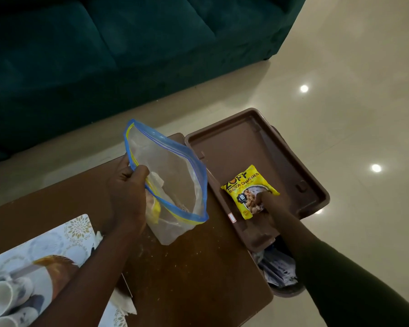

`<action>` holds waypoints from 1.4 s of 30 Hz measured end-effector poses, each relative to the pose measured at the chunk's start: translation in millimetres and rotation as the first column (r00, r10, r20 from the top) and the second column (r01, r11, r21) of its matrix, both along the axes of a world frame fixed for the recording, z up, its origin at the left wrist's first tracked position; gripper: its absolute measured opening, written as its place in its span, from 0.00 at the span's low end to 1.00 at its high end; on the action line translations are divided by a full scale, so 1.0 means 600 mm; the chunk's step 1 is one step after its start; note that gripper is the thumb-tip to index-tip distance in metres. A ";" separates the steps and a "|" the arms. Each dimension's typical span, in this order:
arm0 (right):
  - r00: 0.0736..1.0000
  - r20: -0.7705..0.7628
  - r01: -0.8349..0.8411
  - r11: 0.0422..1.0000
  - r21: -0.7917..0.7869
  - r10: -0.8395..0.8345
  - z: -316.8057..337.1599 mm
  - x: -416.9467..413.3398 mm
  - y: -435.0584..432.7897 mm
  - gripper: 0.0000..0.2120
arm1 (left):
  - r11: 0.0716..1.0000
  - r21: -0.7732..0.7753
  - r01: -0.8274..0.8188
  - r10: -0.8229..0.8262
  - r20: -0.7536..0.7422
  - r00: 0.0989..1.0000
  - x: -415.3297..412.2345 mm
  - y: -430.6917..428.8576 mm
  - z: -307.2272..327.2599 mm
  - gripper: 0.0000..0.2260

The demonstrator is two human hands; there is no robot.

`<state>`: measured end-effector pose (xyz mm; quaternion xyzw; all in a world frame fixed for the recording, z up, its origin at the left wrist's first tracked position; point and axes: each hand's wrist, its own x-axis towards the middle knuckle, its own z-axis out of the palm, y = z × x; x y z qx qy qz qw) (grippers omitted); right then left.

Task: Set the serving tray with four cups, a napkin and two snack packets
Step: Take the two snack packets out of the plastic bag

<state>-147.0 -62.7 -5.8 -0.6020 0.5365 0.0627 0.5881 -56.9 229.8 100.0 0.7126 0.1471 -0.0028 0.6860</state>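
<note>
Right hand (261, 204) presses the snack packet (249, 190) onto the tray (281, 147), fingers extended; left hand (128, 197), nearer, pinches the open zip bag (175, 185) holding the second packet.

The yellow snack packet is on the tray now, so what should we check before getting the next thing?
1. First yellow snack packet lies flat inside the brown tray: ok.
2. Right hand off the packet: not ok, its fingers rest on it.
3. Left hand holds the zip bag by its open rim: ok.
4. Second packet in the bag: cannot tell, only something yellow and something pale show through.
5. Room on the tray for cups: ok, most of its floor is bare.
6. Cups on the tray: not ok, they sit at the table's near left corner.
</note>
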 end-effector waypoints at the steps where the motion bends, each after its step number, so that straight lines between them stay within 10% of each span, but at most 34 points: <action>1: 1.000 0.013 0.002 1.000 -0.017 -0.002 -0.011 -0.005 -0.001 0.09 | 1.000 -0.008 0.006 -0.006 -0.005 1.000 0.001 0.001 -0.001 0.14; 8: 0.960 -0.270 -0.052 0.896 -0.441 -0.077 -0.018 -0.023 -0.006 0.38 | 0.997 -0.070 0.020 -0.022 -0.024 0.999 -0.007 0.002 -0.007 0.06; 10: 0.955 -0.285 -0.096 0.823 -0.560 -0.083 -0.002 -0.012 -0.010 0.33 | 0.998 -0.064 0.009 -0.012 -0.033 0.999 -0.009 0.004 -0.005 0.05; 15: 0.970 0.212 -0.001 0.873 -0.487 0.119 0.114 0.090 0.042 0.11 | 0.997 -0.075 0.014 -0.017 -0.043 0.999 -0.009 0.012 0.004 0.08; 19: 0.658 0.619 -0.303 0.903 -0.304 0.429 0.269 0.171 0.146 0.05 | 0.997 -0.070 0.015 -0.018 -0.036 0.999 -0.011 0.019 0.007 0.13; 22: 0.455 0.703 -0.704 0.704 -0.093 0.547 0.340 0.190 0.212 0.07 | 0.997 -0.082 -0.010 0.008 -0.026 1.000 -0.017 0.020 0.025 0.12; 28: 0.027 -0.263 -0.981 -0.025 -0.193 0.964 0.286 0.190 0.293 0.13 | 0.991 -0.125 0.050 -0.050 0.005 0.999 -0.022 0.029 0.057 0.20; 36: 0.178 -0.459 -0.956 0.043 -0.290 0.870 0.162 0.195 0.348 0.32 | 0.980 -0.195 0.040 -0.049 -0.043 0.998 -0.046 0.041 0.053 0.17; 42: 0.171 -0.548 -0.958 0.007 -0.288 0.818 0.110 0.183 0.367 0.24 | 0.979 -0.203 0.034 -0.043 -0.044 0.998 -0.057 0.052 0.061 0.25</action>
